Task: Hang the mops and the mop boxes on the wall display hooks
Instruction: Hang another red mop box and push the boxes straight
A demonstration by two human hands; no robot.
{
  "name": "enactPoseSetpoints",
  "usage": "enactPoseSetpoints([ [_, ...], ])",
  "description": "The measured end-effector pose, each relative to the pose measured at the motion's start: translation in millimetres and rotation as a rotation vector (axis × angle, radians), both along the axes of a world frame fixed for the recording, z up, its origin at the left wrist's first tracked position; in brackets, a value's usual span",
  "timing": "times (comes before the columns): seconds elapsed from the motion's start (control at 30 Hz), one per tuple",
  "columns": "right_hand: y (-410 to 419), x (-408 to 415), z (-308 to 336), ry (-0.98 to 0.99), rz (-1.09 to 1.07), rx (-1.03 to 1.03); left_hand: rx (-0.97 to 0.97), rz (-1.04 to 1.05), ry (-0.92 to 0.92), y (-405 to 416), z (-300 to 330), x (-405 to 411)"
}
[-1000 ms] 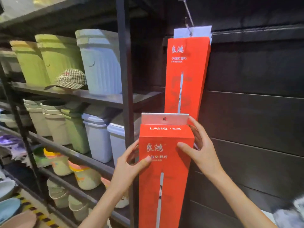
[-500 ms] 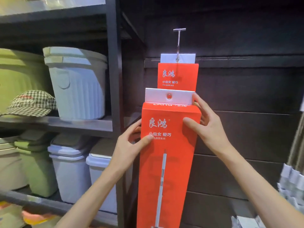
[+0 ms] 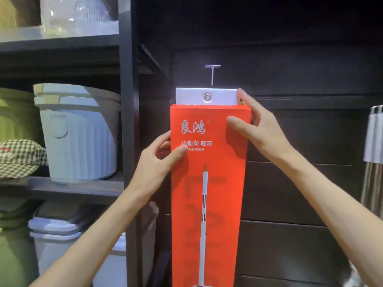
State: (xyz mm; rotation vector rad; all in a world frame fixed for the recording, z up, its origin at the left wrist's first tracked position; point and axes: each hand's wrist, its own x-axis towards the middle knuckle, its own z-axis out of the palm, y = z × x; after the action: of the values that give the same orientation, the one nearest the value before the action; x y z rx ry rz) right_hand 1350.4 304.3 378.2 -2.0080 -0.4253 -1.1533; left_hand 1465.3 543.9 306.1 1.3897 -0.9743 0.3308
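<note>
I hold a tall red mop box [image 3: 209, 183] upright against the dark wall. Its white hang tab [image 3: 221, 97] with a metal eyelet sits just below the tip of a metal display hook [image 3: 212, 72]. My left hand [image 3: 159, 162] grips the box's left edge, thumb on the front. My right hand [image 3: 255, 129] grips the upper right corner, thumb on the front and fingers behind the tab. The other red box that hung on this hook is hidden behind the one I hold.
A black shelf post [image 3: 126, 141] stands just left of the box. Shelves at left hold white bins [image 3: 80, 133], green bins [image 3: 16, 119] and a checked cap [image 3: 20, 156]. White-handled items [image 3: 373, 135] hang at the right edge on the dark slat wall [image 3: 300, 193].
Both hands have raised the red box up the wall until its tab reached the hook, covering the box that hangs there. The view has tilted upward.
</note>
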Motion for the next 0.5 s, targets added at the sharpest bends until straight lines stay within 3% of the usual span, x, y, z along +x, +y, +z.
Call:
enactPoseSetpoints([
  [0.5,-33.1,38.5,43.1,0.028,-0.092,-0.070,0.049,-0.020,0.032,-29.4,49.0,32.6],
])
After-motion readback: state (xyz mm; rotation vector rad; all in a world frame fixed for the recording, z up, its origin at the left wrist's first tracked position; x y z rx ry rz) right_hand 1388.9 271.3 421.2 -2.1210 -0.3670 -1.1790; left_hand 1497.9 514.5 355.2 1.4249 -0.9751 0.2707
